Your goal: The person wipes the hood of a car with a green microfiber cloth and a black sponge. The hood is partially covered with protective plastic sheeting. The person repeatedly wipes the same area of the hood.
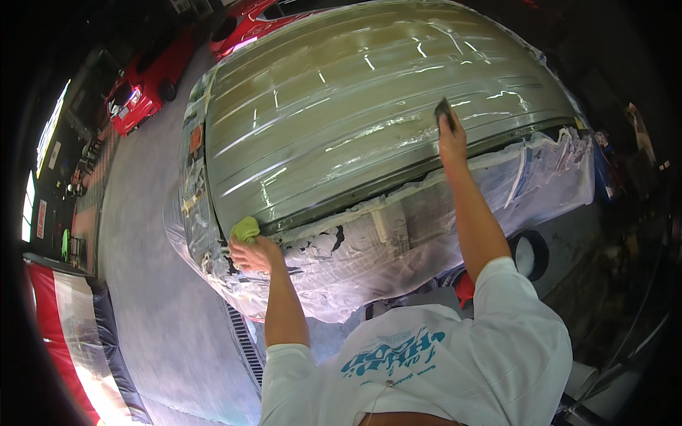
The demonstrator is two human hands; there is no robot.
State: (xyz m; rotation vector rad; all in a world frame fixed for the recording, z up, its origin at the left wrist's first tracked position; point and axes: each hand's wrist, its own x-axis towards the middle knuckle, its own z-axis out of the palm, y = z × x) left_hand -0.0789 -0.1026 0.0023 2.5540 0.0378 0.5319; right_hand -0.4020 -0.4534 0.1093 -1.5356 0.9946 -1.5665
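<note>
A wide, ribbed vehicle roof spreads out in front of me, its grey-green surface wet and streaked with reflections. At its near left corner, my left hand is closed around a crumpled yellow-green sponge, close to the roof edge. Farther right, my right hand reaches over the roof and grips a thin dark sanding pad between thumb and fingers. From this angle I cannot tell whether the pad touches the surface. Clear plastic masking film hangs down the vehicle's near side, torn and taped in places.
Red cars stand at the far left. A grey floor runs along the left side, with a drain grate near me. A red, white and dark draped cloth lies lower left. A round wheel-like object is right of me.
</note>
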